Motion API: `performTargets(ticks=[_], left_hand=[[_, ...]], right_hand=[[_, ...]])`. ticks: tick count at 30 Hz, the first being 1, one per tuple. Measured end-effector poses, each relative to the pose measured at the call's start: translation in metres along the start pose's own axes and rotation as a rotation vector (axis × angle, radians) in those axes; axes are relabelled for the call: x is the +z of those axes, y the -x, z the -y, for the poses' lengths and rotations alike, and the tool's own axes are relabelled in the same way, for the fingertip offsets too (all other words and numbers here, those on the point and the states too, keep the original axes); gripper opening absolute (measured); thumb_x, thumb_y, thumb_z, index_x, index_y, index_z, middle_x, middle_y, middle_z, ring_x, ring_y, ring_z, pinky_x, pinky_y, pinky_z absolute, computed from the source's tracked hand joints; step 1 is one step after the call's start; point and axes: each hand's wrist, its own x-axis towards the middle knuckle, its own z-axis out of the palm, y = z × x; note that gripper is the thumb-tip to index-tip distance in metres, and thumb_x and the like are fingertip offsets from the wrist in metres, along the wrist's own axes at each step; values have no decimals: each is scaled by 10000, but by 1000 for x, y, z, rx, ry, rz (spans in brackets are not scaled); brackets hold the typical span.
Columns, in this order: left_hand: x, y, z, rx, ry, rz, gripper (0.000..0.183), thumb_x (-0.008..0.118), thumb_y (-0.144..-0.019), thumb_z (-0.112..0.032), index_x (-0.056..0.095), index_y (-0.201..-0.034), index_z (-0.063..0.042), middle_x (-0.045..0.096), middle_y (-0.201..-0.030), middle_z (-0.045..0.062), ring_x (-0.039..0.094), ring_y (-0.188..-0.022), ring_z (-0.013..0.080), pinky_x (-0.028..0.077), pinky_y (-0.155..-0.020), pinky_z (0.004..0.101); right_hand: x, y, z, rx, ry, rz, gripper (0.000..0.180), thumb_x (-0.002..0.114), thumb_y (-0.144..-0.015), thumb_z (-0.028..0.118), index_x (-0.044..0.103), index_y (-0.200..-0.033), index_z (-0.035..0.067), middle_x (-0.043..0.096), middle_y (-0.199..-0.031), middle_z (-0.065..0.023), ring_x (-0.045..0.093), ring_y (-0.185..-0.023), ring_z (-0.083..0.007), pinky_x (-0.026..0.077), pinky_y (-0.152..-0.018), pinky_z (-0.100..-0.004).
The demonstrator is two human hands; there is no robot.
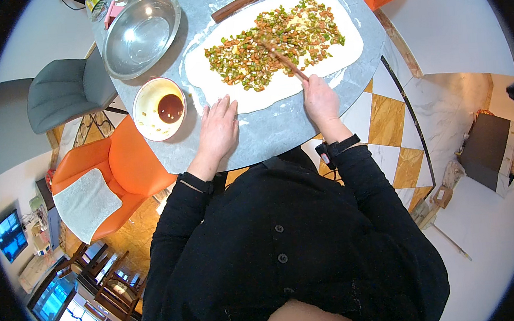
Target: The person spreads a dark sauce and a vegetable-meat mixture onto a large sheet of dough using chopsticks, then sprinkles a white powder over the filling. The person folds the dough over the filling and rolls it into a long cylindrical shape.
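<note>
A rolled-out sheet of dough [261,99] lies on the grey table, topped with chopped filling [249,56] of green and orange-brown bits. In my right hand [321,100] are wooden chopsticks [289,64], held near their back end. Their tips reach into the middle of the filling and look blurred. My left hand [219,126] rests palm down on the table at the dough's near left edge, holding nothing. Just left of it stands a bowl [148,123] with dark brown liquid [170,109] and a few scraps on its wall.
A wooden rolling pin [250,2] lies along the dough's far edge. A large steel basin [117,45] stands at the far left of the table [264,140], near a pink object [113,14]. Orange chairs [134,160] and a grey chair [58,94] surround the table.
</note>
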Motion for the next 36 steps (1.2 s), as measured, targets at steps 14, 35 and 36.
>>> performTargets(ticks=[14,35,36], left_hand=[[-2,1,-6,29,-2,-7,522,659,-897,-152,529,-1397,-73,473,-1492,162,440,-1403,348,346,-1166,557],[-1,5,-14,19,19,-28,484,655,-884,-115,567,-1357,-62,501,-1454,176,450,-1387,378,350,-1152,562],[0,5,-14,18,21,-33,485,656,-884,-115,567,-1358,-63,501,-1453,176,449,-1387,378,351,-1151,562]], right_hand=[[-5,8,6,-94,-78,9,243,502,-1039,290,525,-970,59,646,-852,-178,650,-739,-413,519,-642,-533],[-26,-50,-60,164,111,-36,272,451,-1062,318,532,-1009,64,643,-943,-184,673,-829,-403,547,-692,-519],[-24,-40,-54,123,66,-9,265,456,-1059,313,529,-1006,64,640,-942,-183,671,-824,-404,546,-689,-520]])
